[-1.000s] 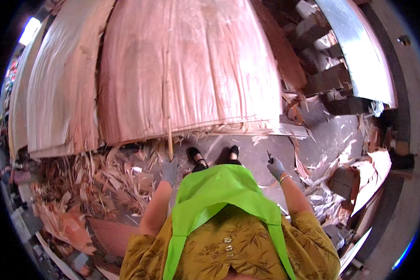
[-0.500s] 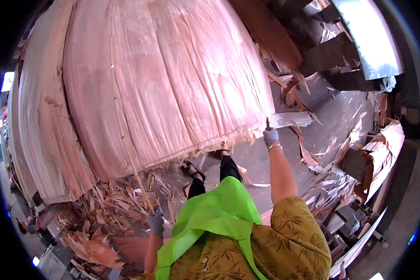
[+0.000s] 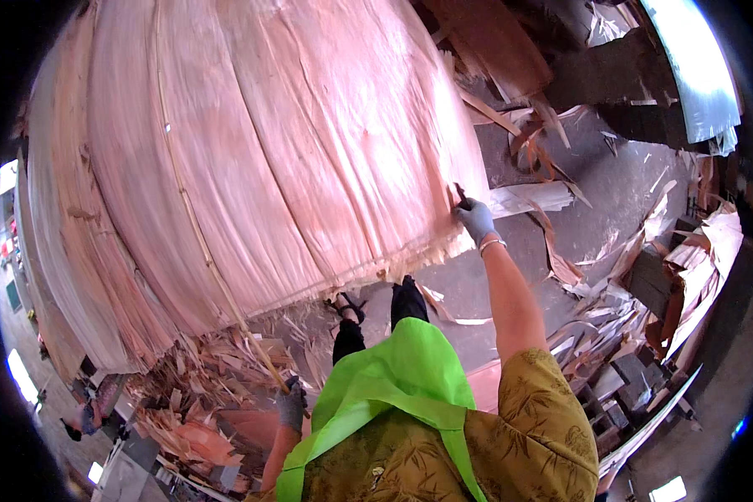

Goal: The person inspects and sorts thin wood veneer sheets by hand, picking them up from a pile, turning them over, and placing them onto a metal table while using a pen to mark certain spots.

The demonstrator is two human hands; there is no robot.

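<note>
Wide sheets of pinkish wood veneer (image 3: 309, 167) lie in front of me, their ragged near edge just beyond my feet. My gloved left hand (image 3: 291, 406), low and left of my green apron, is closed around the near end of a long thin stick (image 3: 217, 276). That stick runs forward across the veneer. At the sheet's near right corner, my gloved right hand (image 3: 475, 219) grips a small dark tool (image 3: 461, 194), perhaps a knife, whose tip is over the veneer surface. Its exact shape is too small to make out.
Broken veneer scraps (image 3: 201, 418) cover the floor at the left. More strips and offcuts (image 3: 627, 309) lie along the right. Dark blocks and boards (image 3: 619, 75) stand at the far right, beside a pale sheet (image 3: 694, 75). Another person (image 3: 92, 410) is at the far left.
My right hand has moved from beside the veneer's corner to over it, tilting the dark tool leftward. The stick's far part has shifted left. My view has shifted slightly too.
</note>
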